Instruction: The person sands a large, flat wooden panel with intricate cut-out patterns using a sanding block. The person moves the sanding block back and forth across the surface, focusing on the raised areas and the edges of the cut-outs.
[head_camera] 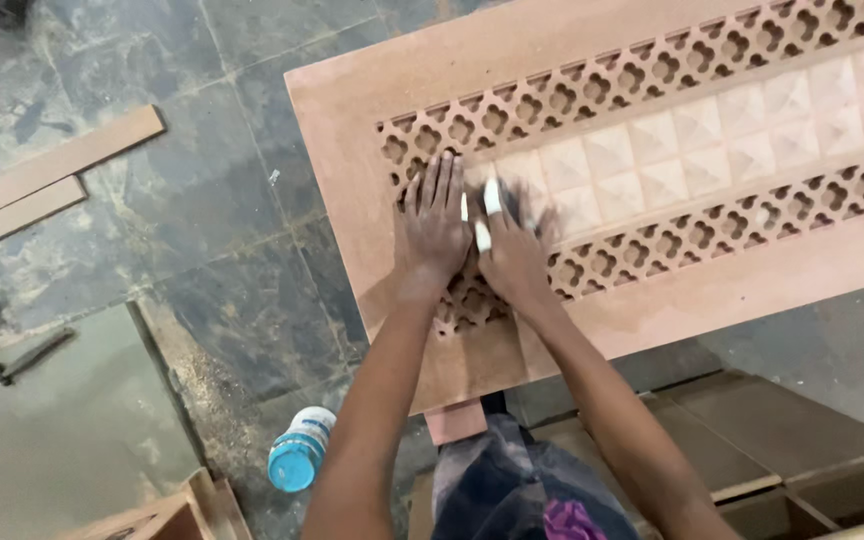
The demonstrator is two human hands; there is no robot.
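A large brown carved wooden panel [352,110] lies flat, with lattice cut-outs along two bands and a pale strip of raised pyramid squares [712,140] between them. My left hand [434,220] lies flat with fingers spread on the lattice near the panel's left end. My right hand [512,245] presses beside it on the start of the pale strip, fingers blurred, some tipped with white. A small white piece [483,236] shows between the two hands; what it is cannot be told.
A plastic bottle with a blue cap [300,450] lies on the stone floor below the panel. Wooden strips [52,165] lie at left, a dark tool [30,357] on a grey sheet. Brown boards [782,430] stack at lower right.
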